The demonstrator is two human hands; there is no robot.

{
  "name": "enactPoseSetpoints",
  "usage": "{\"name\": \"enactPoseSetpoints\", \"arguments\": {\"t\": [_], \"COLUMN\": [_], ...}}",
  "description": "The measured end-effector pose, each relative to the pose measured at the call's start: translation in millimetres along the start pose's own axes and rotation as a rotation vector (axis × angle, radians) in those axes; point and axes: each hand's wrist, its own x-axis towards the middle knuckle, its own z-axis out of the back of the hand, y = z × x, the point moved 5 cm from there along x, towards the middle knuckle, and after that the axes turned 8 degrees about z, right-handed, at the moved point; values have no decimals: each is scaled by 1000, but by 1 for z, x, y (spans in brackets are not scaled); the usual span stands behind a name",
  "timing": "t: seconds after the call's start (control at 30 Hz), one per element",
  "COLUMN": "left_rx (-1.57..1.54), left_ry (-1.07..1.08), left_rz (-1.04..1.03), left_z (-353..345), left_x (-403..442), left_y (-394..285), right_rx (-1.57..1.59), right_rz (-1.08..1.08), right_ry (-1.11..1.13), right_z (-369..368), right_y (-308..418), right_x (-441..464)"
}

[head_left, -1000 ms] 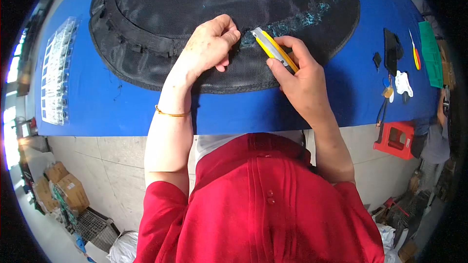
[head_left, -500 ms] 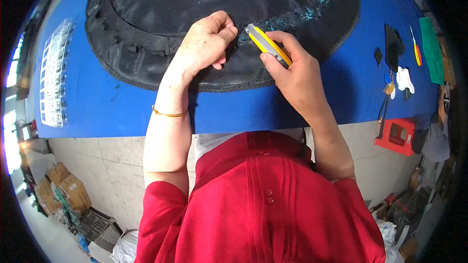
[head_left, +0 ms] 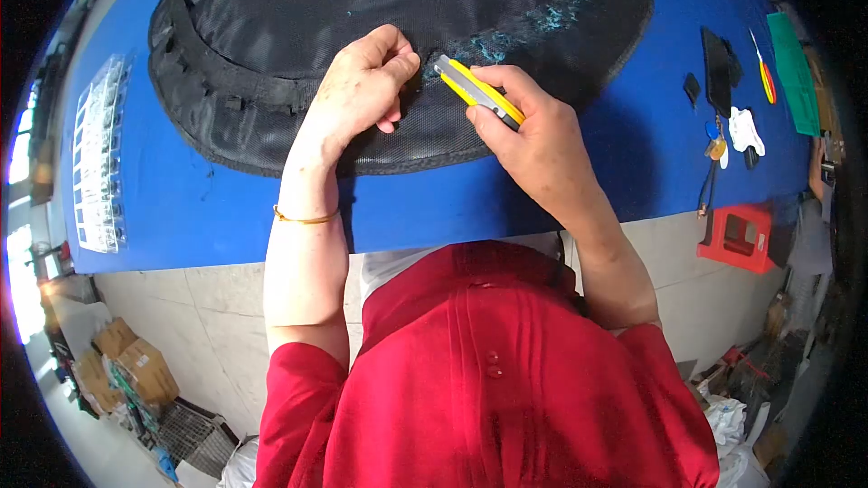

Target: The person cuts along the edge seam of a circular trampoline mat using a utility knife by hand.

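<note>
A large rounded piece of black mesh fabric [head_left: 425,136] lies on the blue table, with a dark strip along its left inner curve. Turquoise thread bits [head_left: 553,16] are scattered over its right part. My left hand [head_left: 363,81] rests on the fabric, thumb and forefinger pinched together; what they hold is too small to make out. In my right hand [head_left: 533,122] is a yellow and grey utility knife [head_left: 477,90]. Its tip points up and left, just right of my left fingertips, over the fabric.
Clear plastic packaging [head_left: 98,158] lies at the table's left. At the right are a black phone [head_left: 716,70], keys [head_left: 717,148], a white piece [head_left: 745,131], a red-yellow tool [head_left: 767,81] and a green mat [head_left: 795,77]. A red stool [head_left: 737,237] stands below.
Both hands and the knife have shifted left in the view. The fabric also appears further left, and the items at the right sit slightly higher. The knife lies flatter than before.
</note>
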Motion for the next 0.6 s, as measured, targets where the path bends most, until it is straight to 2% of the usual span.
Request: {"name": "enactPoseSetpoints", "arguments": {"t": [0.23, 0.3, 0.4, 0.53, 0.6], "left_rx": [47, 184, 388, 471, 437], "left_ry": [-33, -114, -289, -308, -288], "left_rz": [3, -14, -314, -303, -438], "left_z": [-3, -4, -9, -11, -11], "left_x": [-3, -5, 0, 2, 3], "left_y": [-7, -12, -17, -18, -23], "right_rx": [98, 109, 41, 25, 29], "right_rz": [-3, -33, -13, -44, -48], "right_ry": [-94, -83, -105, -89, -84], "right_z": [-2, -3, -3, -2, -2], "right_y": [-1, -2, -3, -5, -5], "right_x": [2, 3, 2, 2, 2]}}
